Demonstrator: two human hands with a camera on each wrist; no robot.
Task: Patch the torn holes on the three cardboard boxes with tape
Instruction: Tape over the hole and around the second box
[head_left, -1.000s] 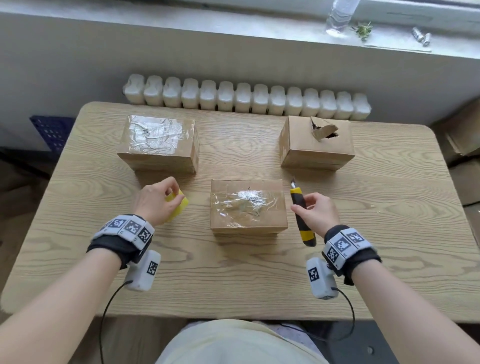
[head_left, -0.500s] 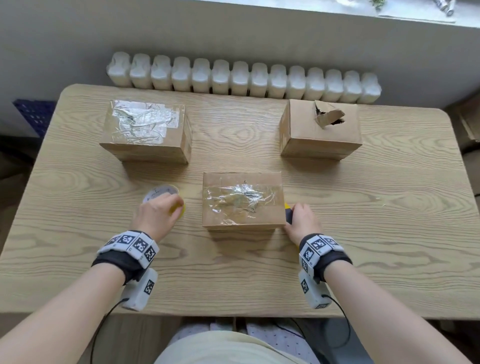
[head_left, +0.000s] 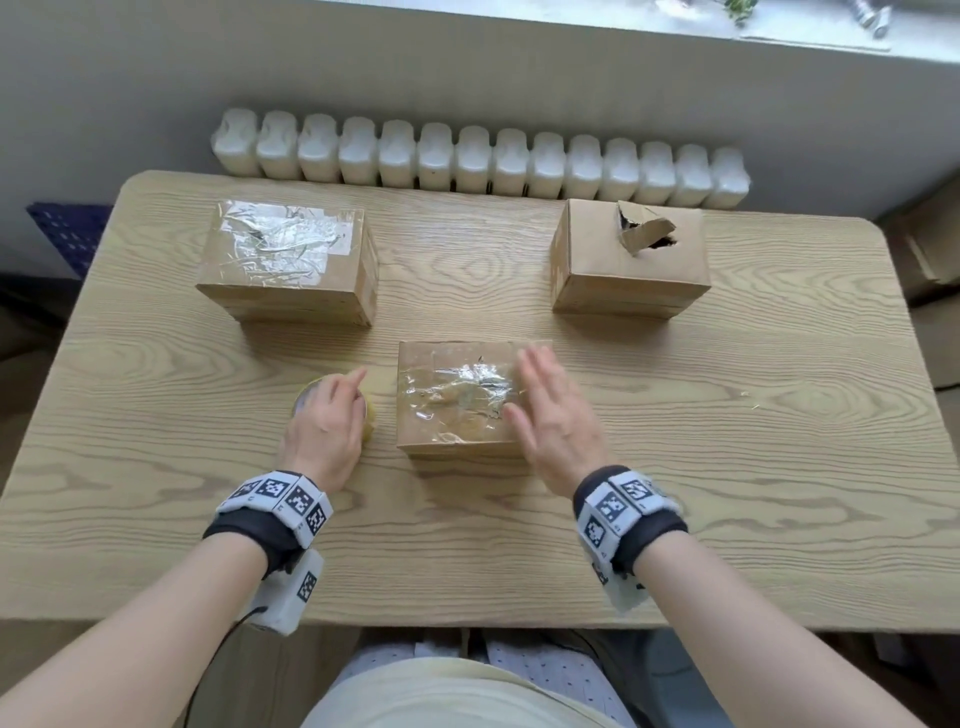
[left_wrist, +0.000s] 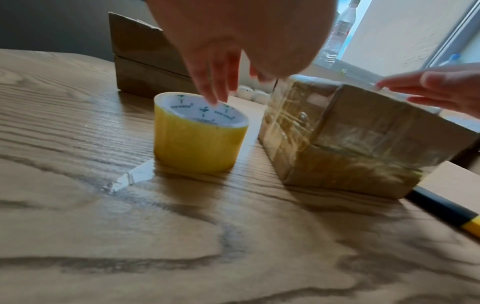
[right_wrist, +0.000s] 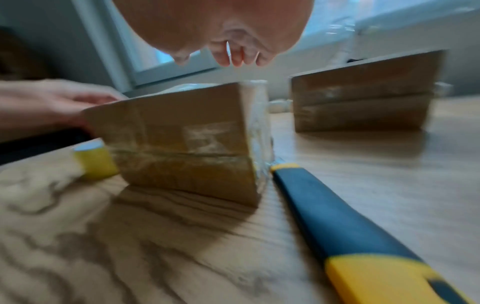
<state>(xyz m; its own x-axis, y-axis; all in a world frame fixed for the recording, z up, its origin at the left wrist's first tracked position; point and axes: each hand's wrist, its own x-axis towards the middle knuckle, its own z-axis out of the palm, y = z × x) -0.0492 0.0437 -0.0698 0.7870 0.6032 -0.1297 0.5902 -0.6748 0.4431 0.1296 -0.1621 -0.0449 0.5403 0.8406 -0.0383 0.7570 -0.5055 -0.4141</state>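
Three cardboard boxes stand on the wooden table. Clear tape covers the tops of the left box and the middle box. The right box has a torn hole with a flap sticking up. My left hand reaches down with straight fingers and touches the rim of the yellow tape roll, which stands left of the middle box. My right hand hovers flat and open over that box's right edge. The black-and-yellow utility knife lies on the table right of the box, hidden under my hand in the head view.
A white radiator runs behind the table's far edge, below a windowsill. A blue crate sits on the floor at the left and cardboard at the right. A loose tape end sticks to the table beside the roll.
My right hand laid the knife down beside the middle box, let go and rose open over the box. My left hand set the tape roll on the table and its fingers straightened.
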